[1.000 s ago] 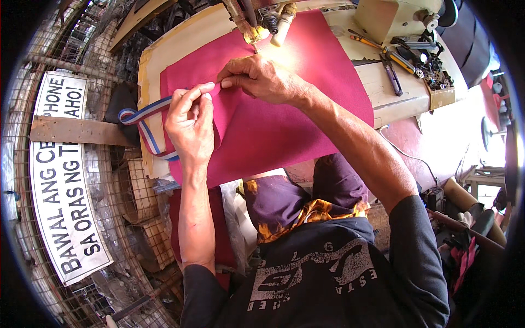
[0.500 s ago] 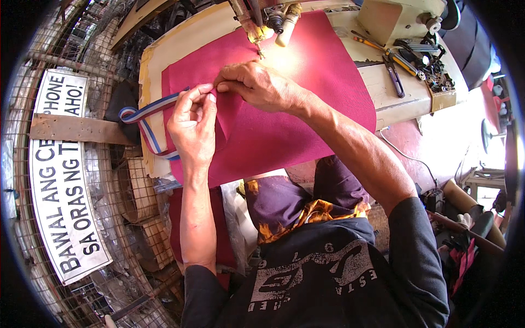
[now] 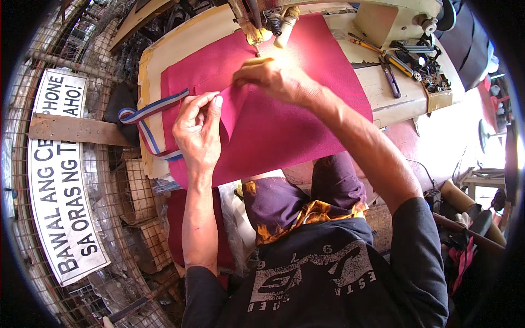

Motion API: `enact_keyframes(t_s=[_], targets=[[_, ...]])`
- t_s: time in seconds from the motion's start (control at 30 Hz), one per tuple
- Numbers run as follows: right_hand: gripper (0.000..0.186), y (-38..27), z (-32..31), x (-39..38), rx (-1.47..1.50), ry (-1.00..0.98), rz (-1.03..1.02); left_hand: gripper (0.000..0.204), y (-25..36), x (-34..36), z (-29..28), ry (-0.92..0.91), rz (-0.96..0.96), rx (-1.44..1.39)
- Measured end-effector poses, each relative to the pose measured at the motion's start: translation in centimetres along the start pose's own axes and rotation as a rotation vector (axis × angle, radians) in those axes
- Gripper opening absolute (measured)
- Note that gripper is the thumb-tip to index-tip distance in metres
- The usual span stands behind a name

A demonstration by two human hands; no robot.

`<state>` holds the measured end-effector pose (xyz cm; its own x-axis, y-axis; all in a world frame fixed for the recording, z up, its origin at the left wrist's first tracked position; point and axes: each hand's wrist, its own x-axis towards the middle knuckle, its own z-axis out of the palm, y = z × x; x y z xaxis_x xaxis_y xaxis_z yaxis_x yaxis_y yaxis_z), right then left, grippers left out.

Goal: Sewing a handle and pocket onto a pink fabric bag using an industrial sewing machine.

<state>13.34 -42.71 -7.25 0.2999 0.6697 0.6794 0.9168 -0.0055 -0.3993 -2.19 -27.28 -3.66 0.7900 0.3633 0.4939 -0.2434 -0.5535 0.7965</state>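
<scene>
A magenta fabric sheet [image 3: 306, 126] lies on the sewing table beneath the machine's needle area [image 3: 257, 46]. My left hand [image 3: 199, 131] pinches the edge of a smaller folded piece of the same fabric [image 3: 232, 115], left of the needle. My right hand [image 3: 273, 79], slightly blurred, is closed on that piece's upper edge, higher and to the right, just below the needle. A looped ribbon striped white, blue and red [image 3: 142, 112] lies left of my left hand, running over the fabric and the table edge.
Screwdrivers, scissors and small metal parts [image 3: 404, 65] sit at the right beside the machine body [image 3: 394, 16]. A wire-mesh screen [image 3: 131, 213] with a white sign [image 3: 65, 208] and a wooden slat [image 3: 76, 128] stands at the left. My knees are under the table's front.
My right hand has moved right from beside my left fingertips, widening the gap between them. My left hand has shifted slightly right and down, and the folded fabric between them stretches out.
</scene>
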Motion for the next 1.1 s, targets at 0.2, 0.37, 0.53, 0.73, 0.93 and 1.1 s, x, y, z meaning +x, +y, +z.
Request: enact_keyframes(t_s=[0.2,0.37,0.53,0.73,0.93,1.1], targets=[[0.025,4.3,-1.3,-1.3,-0.399,-0.066,-0.091,0.01,0.6,0.1,0.5,-0.023,0.038,-0.016],[0.031,1.8,-1.9,-2.1,-0.394,-0.055,-0.194,0.011,1.0,0.3,0.6,-0.175,0.292,0.167],[0.041,-4.4,-3.3,-5.8,-0.461,-0.163,-0.145,0.022,1.4,-1.0,1.9,-0.453,0.539,0.367],[0.045,-7.5,-3.9,-7.4,-0.549,-0.264,-0.066,0.024,0.3,0.7,2.0,-0.596,0.252,0.054],[0.039,-8.2,-3.4,-8.2,-0.532,-0.237,0.004,0.024,-4.8,4.2,4.6,-0.488,0.58,0.356],[0.035,-8.0,-2.5,-8.9,-0.534,-0.102,0.026,0.028,-5.1,3.4,4.7,-0.483,0.586,0.41]])
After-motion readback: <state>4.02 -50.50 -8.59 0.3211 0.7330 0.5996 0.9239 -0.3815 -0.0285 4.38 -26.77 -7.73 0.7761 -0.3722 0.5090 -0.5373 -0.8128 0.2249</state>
